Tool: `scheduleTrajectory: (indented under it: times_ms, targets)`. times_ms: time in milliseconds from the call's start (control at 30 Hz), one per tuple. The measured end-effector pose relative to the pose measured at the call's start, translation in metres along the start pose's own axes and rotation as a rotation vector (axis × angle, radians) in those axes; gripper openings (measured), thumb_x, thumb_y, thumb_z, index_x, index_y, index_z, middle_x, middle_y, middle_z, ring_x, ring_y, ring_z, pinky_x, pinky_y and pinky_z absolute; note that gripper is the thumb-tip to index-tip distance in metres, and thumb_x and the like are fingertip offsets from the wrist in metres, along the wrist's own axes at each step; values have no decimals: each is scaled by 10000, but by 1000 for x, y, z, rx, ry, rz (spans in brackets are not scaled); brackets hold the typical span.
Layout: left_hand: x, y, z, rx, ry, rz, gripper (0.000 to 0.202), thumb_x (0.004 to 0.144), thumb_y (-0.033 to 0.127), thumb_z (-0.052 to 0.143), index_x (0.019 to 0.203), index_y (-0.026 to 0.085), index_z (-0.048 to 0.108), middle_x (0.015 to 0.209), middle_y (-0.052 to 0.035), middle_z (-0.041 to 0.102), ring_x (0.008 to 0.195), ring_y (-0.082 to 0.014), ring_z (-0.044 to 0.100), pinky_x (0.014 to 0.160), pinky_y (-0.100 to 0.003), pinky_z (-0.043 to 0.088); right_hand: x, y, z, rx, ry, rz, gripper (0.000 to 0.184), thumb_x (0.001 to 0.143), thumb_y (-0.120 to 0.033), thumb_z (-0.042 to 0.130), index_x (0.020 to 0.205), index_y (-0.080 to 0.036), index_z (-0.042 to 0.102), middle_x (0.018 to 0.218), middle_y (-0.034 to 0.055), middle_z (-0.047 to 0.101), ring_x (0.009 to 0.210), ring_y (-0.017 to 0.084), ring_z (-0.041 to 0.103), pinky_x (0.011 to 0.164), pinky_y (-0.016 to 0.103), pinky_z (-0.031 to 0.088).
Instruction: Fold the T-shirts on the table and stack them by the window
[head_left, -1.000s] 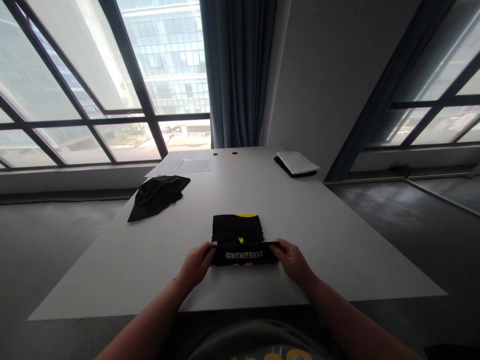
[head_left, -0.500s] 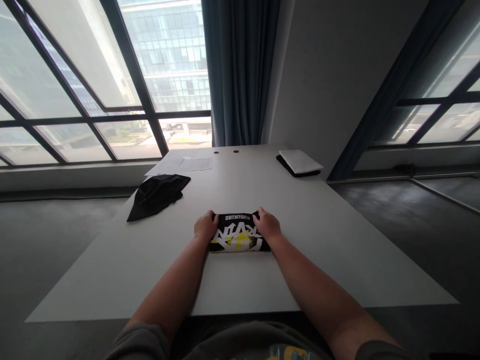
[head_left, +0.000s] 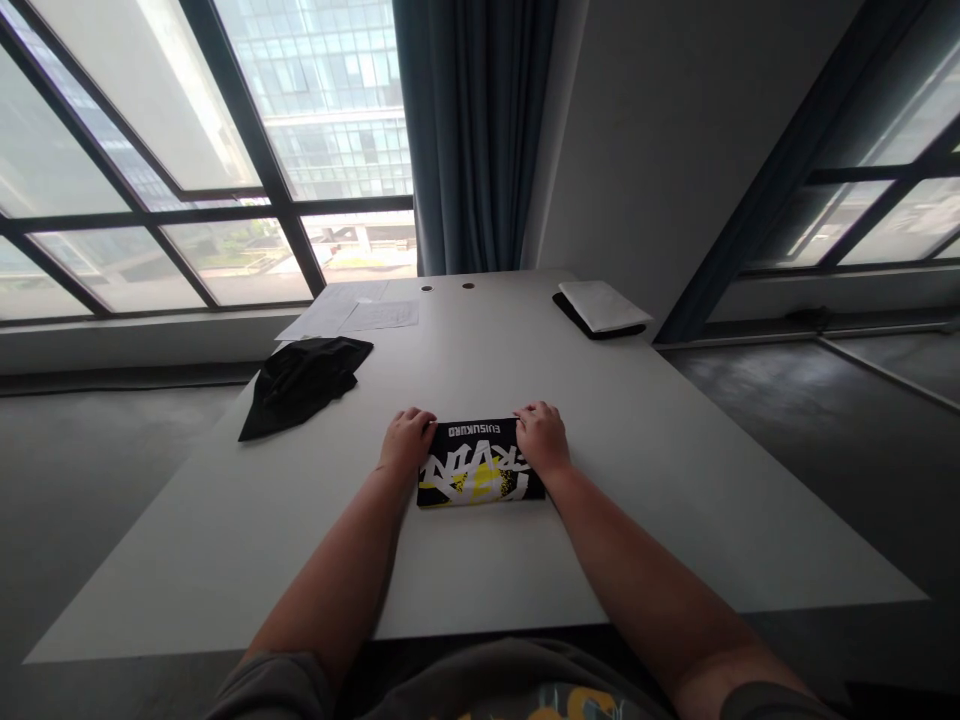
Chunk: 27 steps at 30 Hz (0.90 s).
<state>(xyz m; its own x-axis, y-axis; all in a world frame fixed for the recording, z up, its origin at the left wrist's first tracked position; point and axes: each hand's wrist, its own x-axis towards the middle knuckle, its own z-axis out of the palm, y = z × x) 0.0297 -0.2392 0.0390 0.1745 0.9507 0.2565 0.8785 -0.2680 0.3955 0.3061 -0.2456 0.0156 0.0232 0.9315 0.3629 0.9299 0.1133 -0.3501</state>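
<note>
1. A white table (head_left: 480, 370) reaches away from the person toward a sunlit window (head_left: 330, 130) and a blue curtain (head_left: 480, 140)
2. The left hand (head_left: 407, 437) bends over the far left corner of a folded black cloth (head_left: 480, 462), its fingers curled and close together; whether they pinch the fabric or only press on it, I cannot tell
3. The right hand (head_left: 544, 436) touches the far right corner in much the same way, fingers bent with little gap between them, and again pinch or press cannot be told
4. The folded cloth lies flat on the table between both hands, showing bold white lettering and a yellow print, upside down to the wearer, with a smaller line of letters along its far edge
5. Beyond the left hand, a crumpled black item (head_left: 304, 380) rests at the table's left edge, with paper sheets (head_left: 381, 314) behind it
6. At the far right, a flat white item (head_left: 604, 306) sits on a black one (head_left: 574, 322), near a grey wall (head_left: 660, 150)
</note>
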Motion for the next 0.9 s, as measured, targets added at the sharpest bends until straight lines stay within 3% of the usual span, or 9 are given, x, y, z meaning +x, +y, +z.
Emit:
scheduleTrajectory:
  times_ms: [100,233,333,467,633,700,900]
  targets:
    - [-16,34,9,26,84,130,398,1063,380,403,1292,237,696,1350,-96,682,1250,-269,591,1120,-437,430,-12,-19,-4,50,49,-106,477,995,-174,395,1390,-132,661,1377,180,621,1328,307,476,1183,445,344]
    - [-35,60,39,88,-54,155,517,1039,410,439,1513,227,530,1588,-109,506,1485,-316,420,1237,-520,306,-33,-36,8,22,-153,-172,546,1008,-224,381,1511,-67,525,1548,192,518,1440,292,438,1236,442,291]
    - [-39,57,53,109,-165,166,582,1034,452,445,1568,224,468,1662,-107,398,1561,-322,302,1279,-542,224,-42,-35,18,-32,-280,-155,607,1018,-296,394,1570,-47,436,1653,201,371,1532,321,333,1245,500,268]
    - [-44,49,49,107,-154,229,605,1030,484,457,1593,264,433,1683,-95,356,1577,-325,265,1278,-569,215,-43,-31,18,-52,-315,-142,629,1035,-324,373,1609,-67,372,1691,180,285,1569,315,269,1255,530,241]
    - [-62,40,32,55,-260,624,599,1048,370,443,1630,265,349,1678,-76,369,1573,-255,290,1299,-503,198,-36,-19,13,14,-356,-184,601,1027,-247,347,1607,-96,393,1690,148,305,1572,292,270,1256,497,252]
    - [-70,33,25,36,-293,701,618,1056,354,435,1650,265,294,1672,-74,379,1562,-236,318,1299,-479,209,-34,-13,12,48,-378,-215,599,1020,-220,343,1608,-118,398,1686,136,320,1571,281,275,1255,500,252]
    - [-80,22,12,35,-330,661,601,1079,419,410,1651,273,295,1668,-70,381,1539,-246,366,1275,-463,278,-32,-8,11,42,-385,-213,599,1015,-201,354,1608,-124,394,1686,136,321,1574,264,271,1261,504,238]
